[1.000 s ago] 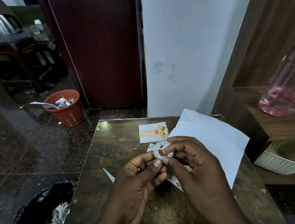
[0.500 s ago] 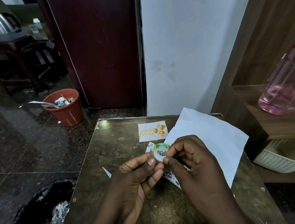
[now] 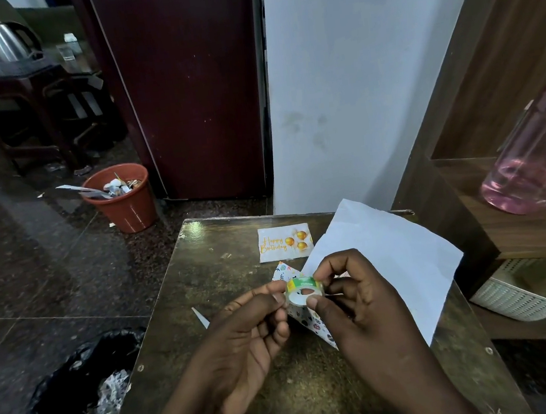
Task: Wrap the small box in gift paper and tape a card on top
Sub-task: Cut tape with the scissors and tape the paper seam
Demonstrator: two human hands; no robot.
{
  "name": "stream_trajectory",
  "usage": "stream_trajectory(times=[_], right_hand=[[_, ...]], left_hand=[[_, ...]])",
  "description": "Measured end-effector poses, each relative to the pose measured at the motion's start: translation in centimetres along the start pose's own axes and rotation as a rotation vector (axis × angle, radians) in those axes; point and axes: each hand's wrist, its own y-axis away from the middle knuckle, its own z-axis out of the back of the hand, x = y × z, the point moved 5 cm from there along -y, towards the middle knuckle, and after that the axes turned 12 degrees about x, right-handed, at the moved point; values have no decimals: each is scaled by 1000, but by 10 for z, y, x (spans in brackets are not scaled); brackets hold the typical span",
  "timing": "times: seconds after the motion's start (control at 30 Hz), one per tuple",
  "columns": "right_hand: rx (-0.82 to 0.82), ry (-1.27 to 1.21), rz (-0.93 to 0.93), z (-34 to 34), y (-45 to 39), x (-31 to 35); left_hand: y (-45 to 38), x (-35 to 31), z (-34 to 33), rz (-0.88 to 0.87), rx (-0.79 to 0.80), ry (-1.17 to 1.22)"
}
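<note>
Gift paper (image 3: 308, 323), one patterned sheet, lies on the small brown table (image 3: 209, 317) directly under both hands, only its printed corners showing past the fingers. Whether the small box sits beneath them cannot be told. Above that sheet, one roll of clear tape (image 3: 304, 292) is held between the two hands: the right hand (image 3: 364, 319) pinches it with thumb below and forefinger curled over the top, and the left hand (image 3: 246, 340) has thumb and forefinger tips closed on the roll's left edge, its other fingers loosely curled. One small paper scrap (image 3: 201, 317) lies left of the patterned sheet. One plain white sheet (image 3: 391, 261) spreads to its right, tilted. Just beyond the patterned sheet lies one card (image 3: 284, 242), flat, printed "Happy Birthday" with three gold balloons.
</note>
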Motion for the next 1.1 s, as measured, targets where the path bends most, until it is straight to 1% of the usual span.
stream_trajectory(times=[0.07,0.17,0.3,0.5,0.57,0.67,0.8,0.9,1.0,1.1], right_hand=[[-10,58,-5,2,0,-2],[4,74,-17,3,1,-4],[17,170,38,-5,1,1],[-20,151,48,-8,0,4],[-25,145,43,-10,0,5],[-9,202,43,-17,1,6],[87,334,57,-31,2,5],[136,352,76,-36,2,6],[97,321,75,-26,3,10],[10,321,37,-11,3,10]], left_hand=[[0,-6,4,-26,3,35],[0,-15,8,-47,18,48],[1,-12,7,-44,25,75],[1,-16,3,-33,71,210],[2,-18,1,-53,86,195],[3,-17,-4,-97,120,157],[8,-14,-10,-125,147,79],[7,-13,-8,-134,146,5],[2,-18,-3,-204,134,-15],[0,-26,3,-234,150,-118]])
